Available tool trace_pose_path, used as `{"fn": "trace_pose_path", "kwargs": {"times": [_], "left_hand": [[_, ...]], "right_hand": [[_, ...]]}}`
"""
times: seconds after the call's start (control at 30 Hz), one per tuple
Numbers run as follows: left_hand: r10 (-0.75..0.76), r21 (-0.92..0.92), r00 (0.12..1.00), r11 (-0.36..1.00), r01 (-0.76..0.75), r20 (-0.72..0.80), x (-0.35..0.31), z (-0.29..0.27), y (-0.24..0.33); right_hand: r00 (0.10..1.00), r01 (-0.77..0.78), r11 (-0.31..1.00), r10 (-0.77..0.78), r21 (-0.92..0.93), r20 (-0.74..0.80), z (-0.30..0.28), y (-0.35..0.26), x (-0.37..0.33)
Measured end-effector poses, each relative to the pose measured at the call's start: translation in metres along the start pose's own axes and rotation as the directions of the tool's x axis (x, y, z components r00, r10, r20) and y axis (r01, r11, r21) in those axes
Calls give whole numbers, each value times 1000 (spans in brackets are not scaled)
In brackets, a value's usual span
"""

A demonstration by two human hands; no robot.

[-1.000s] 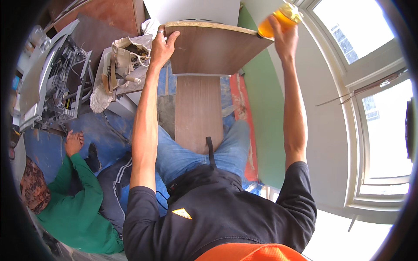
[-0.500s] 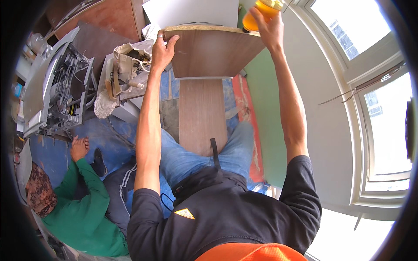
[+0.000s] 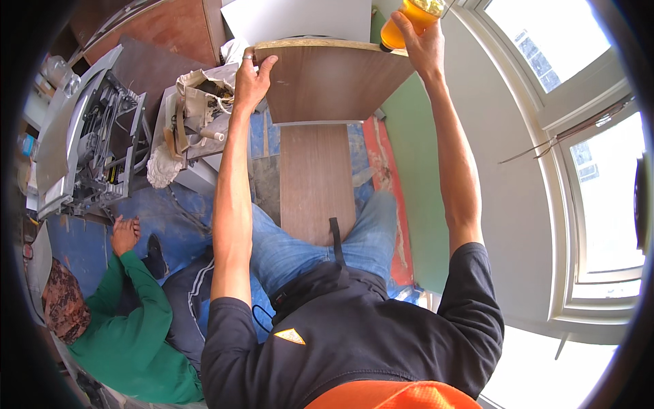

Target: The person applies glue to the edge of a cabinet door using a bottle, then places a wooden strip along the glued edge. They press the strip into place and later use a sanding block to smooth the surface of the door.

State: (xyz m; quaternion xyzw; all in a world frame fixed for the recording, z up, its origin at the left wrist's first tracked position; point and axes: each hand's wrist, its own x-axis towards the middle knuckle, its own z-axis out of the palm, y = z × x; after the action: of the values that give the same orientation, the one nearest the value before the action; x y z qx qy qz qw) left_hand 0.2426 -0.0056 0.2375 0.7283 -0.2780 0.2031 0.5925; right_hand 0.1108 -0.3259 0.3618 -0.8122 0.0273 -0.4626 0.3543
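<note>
My left hand (image 3: 252,82) grips the upper left corner of a brown wood-grain panel (image 3: 327,85), the thumb lying over its face. A pale raw edge runs along the panel's top. Up at the right end of that edge, my right hand (image 3: 426,48) is wrapped round an orange bottle (image 3: 400,33). The bottle is tilted, its dark end down against or just above the edge; I cannot tell whether they touch. Below the upright panel, a second wood-grain board (image 3: 317,180) lies flat between my legs.
To the left, a co-worker in a green top (image 3: 129,327) sits low by a metal-framed machine (image 3: 102,143). A cloth bag (image 3: 197,95) sits on a cabinet nearby. A green panel (image 3: 415,184) and windows (image 3: 606,198) line the right. Blue sheeting (image 3: 184,204) covers the floor.
My left hand and the panel's left edge have shifted very slightly left. The bottle in my right hand stays at nearly the same place.
</note>
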Motion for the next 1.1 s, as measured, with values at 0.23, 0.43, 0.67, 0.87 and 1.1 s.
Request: {"fn": "trace_pose_path", "kwargs": {"times": [0.23,0.43,0.67,0.87,1.1], "left_hand": [[32,36,999,999,-32,-5,3,3,-5],[-4,-7,1000,1000,4,7,1,2,-1],[27,73,1000,997,-27,0,3,-2,-4],[0,-10,999,1000,1,34,6,2,-10],[36,-3,999,999,-36,15,4,0,-6]], "right_hand": [[997,-43,997,39,-63,-68,-51,18,13],[1000,-6,999,7,-44,18,-29,11,1],[986,-120,981,99,-154,-135,-76,27,1],[933,-294,836,356,463,-50,-91,29,5],[918,-380,681,361,626,164,-38,10,19]]}}
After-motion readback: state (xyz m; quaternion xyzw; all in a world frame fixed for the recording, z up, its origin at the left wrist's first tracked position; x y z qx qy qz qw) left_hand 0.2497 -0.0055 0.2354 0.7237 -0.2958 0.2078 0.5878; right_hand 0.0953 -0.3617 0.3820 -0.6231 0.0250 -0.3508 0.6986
